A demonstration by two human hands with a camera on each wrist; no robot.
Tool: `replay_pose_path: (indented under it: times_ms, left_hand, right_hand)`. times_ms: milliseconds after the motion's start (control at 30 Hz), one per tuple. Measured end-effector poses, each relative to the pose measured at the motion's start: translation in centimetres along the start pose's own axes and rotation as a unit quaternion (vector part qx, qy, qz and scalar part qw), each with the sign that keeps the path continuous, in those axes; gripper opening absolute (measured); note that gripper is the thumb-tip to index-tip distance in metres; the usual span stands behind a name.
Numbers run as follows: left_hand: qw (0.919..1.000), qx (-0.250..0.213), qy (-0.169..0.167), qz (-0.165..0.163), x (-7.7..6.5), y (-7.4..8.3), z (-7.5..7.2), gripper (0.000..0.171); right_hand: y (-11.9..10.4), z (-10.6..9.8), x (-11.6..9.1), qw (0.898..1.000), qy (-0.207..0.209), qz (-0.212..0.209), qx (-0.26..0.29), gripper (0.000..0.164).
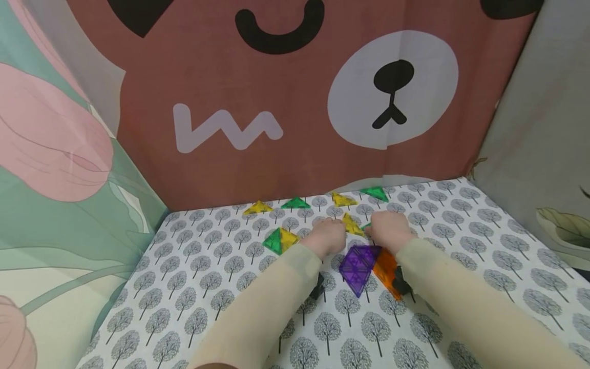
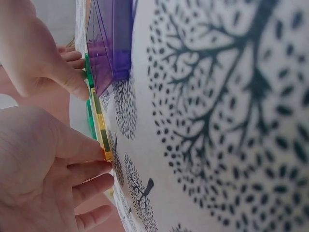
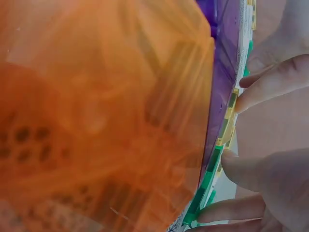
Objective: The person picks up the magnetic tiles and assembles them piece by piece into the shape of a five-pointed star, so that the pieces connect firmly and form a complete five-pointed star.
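Observation:
My left hand (image 1: 327, 237) pinches the edge of a yellow translucent triangle tile (image 1: 352, 225) between thumb and fingers, low over the cloth. Facing it, my right hand (image 1: 391, 230) pinches a green triangle tile (image 3: 208, 180), mostly hidden behind that hand in the head view. In the right wrist view the yellow and green tiles meet end to end. Nearer me, purple triangle tiles (image 1: 357, 266) lie together, with an orange tile (image 1: 386, 271) along their right side, below my right wrist.
A joined green (image 1: 273, 241) and yellow (image 1: 288, 239) pair lies left of my hands. Along the back edge are yellow (image 1: 258, 207) and green (image 1: 296, 203) triangles, then another yellow (image 1: 343, 199) and green one (image 1: 375, 193). A bear-print curtain (image 1: 230, 169) hangs behind the tree-patterned cloth (image 1: 184, 292).

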State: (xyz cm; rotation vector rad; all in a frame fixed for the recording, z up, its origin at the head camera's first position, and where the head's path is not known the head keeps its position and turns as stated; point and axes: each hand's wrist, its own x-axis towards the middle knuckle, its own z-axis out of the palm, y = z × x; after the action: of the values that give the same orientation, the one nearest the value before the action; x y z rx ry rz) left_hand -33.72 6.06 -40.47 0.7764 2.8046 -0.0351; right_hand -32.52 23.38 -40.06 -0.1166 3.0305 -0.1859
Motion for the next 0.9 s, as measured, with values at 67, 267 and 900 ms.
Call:
replay_pose_path:
  times_ms: [67,267,900]
  left_hand:
    - [1.0,0.003,-0.001,0.0,0.1,0.0,0.1,0.048]
    - [0.9999,0.008,-0.003,0.005,-0.1,0.1,0.2,0.049]
    - [0.9982,0.021,0.039,0.04,-1.4,0.5,0.0,0.044]
  right_hand:
    - [0.1,0.2,0.2,1.0,0.005,0.001,0.0,0.031]
    - [0.8,0.1,-0.3,0.999,0.016,-0.029,0.004,0.015]
    - [0.8,-0.1,-3.4,0.998,-0.005,-0.067,0.011,0.038]
